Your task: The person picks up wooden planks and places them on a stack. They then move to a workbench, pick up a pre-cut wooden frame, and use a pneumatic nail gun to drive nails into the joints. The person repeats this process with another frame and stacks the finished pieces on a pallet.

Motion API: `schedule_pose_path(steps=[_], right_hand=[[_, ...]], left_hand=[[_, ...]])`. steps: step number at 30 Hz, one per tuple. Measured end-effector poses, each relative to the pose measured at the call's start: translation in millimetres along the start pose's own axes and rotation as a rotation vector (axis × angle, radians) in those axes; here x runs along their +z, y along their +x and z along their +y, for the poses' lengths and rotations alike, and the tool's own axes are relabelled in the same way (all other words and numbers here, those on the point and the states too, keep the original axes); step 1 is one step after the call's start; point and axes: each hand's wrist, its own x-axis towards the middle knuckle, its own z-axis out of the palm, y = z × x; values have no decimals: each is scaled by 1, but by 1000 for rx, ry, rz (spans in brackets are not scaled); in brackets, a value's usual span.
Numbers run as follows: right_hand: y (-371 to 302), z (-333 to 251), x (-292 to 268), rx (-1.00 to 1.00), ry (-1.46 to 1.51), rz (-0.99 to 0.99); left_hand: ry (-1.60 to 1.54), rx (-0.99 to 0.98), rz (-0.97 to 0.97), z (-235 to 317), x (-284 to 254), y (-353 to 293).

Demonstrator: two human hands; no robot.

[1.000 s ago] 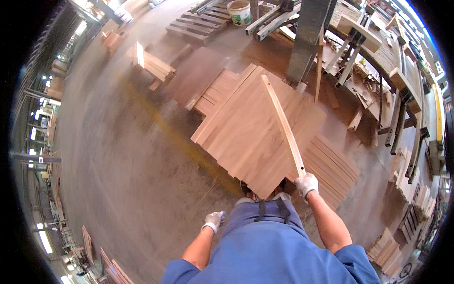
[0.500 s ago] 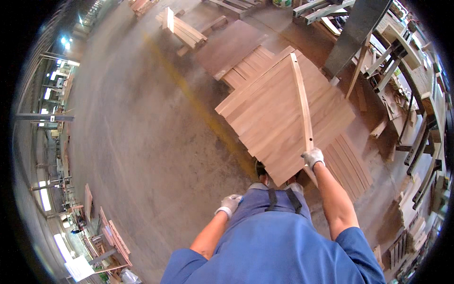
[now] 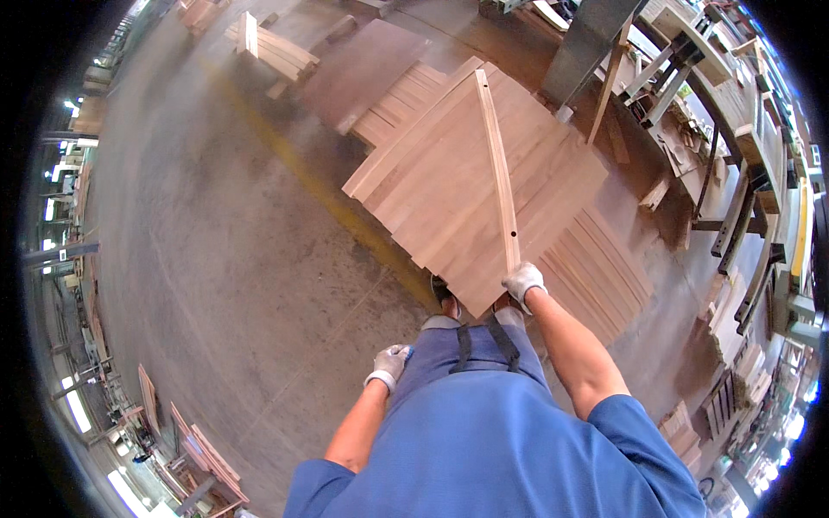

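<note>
My gloved right hand (image 3: 523, 283) is closed round the near end of a long, narrow wooden strip (image 3: 498, 164). The strip has a dark hole near each end and reaches away over a stack of wooden boards (image 3: 432, 190) on the floor, in front of my feet. I cannot tell whether the strip touches the boards. Down beside my left thigh, my gloved left hand (image 3: 389, 363) has its fingers curled in. A small bit of bright blue shows at its fingertips; what it is I cannot make out.
Narrow wooden slats (image 3: 596, 272) lie right of the stack. Beyond it are a reddish-brown sheet (image 3: 367, 73) and a pile of timber (image 3: 275, 50). A grey steel post (image 3: 587, 52) and racks holding wood (image 3: 743, 164) stand at the right. A yellow line (image 3: 294, 164) crosses the concrete floor.
The view has swung a little, so the stack and the strip sit further left. My right hand still grips the strip, and my left hand stays by my thigh.
</note>
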Motion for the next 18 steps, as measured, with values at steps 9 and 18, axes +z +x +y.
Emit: schedule_pose_path(steps=[9, 18], right_hand=[[-28, 86, 27, -115, -187, 26], [-105, 171, 43, 196, 25, -106]], left_hand=[[-4, 25, 42, -11, -5, 15], [24, 109, -25, -7, -23, 58]])
